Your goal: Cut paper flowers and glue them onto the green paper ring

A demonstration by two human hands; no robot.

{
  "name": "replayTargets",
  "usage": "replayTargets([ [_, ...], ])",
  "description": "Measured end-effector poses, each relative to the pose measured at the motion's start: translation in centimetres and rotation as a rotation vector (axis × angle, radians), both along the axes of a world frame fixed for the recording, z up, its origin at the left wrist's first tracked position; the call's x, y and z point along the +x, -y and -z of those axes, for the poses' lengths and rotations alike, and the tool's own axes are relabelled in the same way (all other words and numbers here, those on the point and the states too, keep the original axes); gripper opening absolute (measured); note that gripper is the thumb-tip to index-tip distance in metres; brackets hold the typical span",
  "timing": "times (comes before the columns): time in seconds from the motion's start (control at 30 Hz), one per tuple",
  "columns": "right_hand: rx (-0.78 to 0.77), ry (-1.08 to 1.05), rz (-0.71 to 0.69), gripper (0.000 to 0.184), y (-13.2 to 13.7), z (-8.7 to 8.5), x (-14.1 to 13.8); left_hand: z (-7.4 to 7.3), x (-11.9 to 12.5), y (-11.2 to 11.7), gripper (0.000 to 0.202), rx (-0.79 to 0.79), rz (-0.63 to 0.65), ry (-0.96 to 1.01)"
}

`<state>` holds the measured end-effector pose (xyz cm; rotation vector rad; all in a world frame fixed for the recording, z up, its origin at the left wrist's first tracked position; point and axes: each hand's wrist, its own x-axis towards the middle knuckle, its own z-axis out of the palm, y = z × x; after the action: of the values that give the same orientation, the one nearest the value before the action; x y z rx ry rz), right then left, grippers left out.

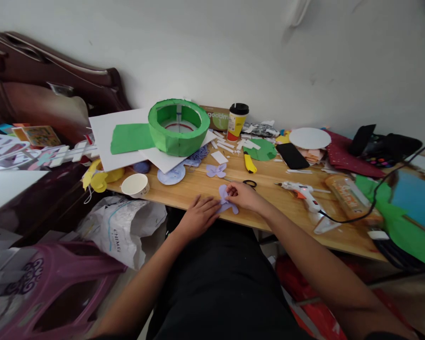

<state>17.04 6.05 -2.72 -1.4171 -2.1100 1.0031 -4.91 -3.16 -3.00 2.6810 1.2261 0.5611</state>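
A lilac paper butterfly cut-out (225, 201) lies at the front edge of the wooden table (269, 208). My right hand (244, 195) is closed in a pinch on the cut-out's upper wing. My left hand (198, 215) rests flat beside it, fingers stretched out, fingertips touching the paper's left side. A second lilac butterfly (216, 170) lies a little farther back. Black-handled scissors (250, 183) sit just behind my right hand.
A green paper-covered ring (179, 126) stands on white sheets at the back. Near it are a yellow cup with a black lid (237, 122), a yellow utility knife (249, 163), a black phone (292, 155), a white glue gun (302, 192) with its cord, and a paper cup (135, 185).
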Motion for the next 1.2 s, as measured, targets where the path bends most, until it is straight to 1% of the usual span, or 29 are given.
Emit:
replayTargets([
  [0.23, 0.001, 0.002, -0.017, 0.016, -0.1, 0.2, 0.2, 0.2, 0.0, -0.1, 0.041, 0.004, 0.002, -0.005],
  [0.4, 0.006, 0.015, -0.012, 0.013, -0.2, 0.4, 0.2, 0.4, -0.1, -0.1, 0.041, 0.014, 0.002, 0.006],
  [0.8, 0.027, 0.078, -0.014, 0.009, -0.4, 0.2, 0.0, 0.2, 0.0, -0.1, 0.040, -0.008, -0.002, 0.012],
  [0.9, 0.034, 0.078, -0.020, 0.004, -0.4, -0.1, 0.2, 0.2, 0.0, 0.0, 0.040, -0.007, -0.002, 0.013],
  [1.03, 0.043, 0.085, -0.021, 0.008, -0.3, -0.6, 0.5, 0.2, 0.0, -0.1, 0.040, -0.011, -0.005, 0.011],
  [1.2, 0.056, 0.098, -0.025, 0.009, -0.1, -0.8, 0.6, 0.2, 0.0, -0.1, 0.040, -0.012, -0.006, 0.007],
])
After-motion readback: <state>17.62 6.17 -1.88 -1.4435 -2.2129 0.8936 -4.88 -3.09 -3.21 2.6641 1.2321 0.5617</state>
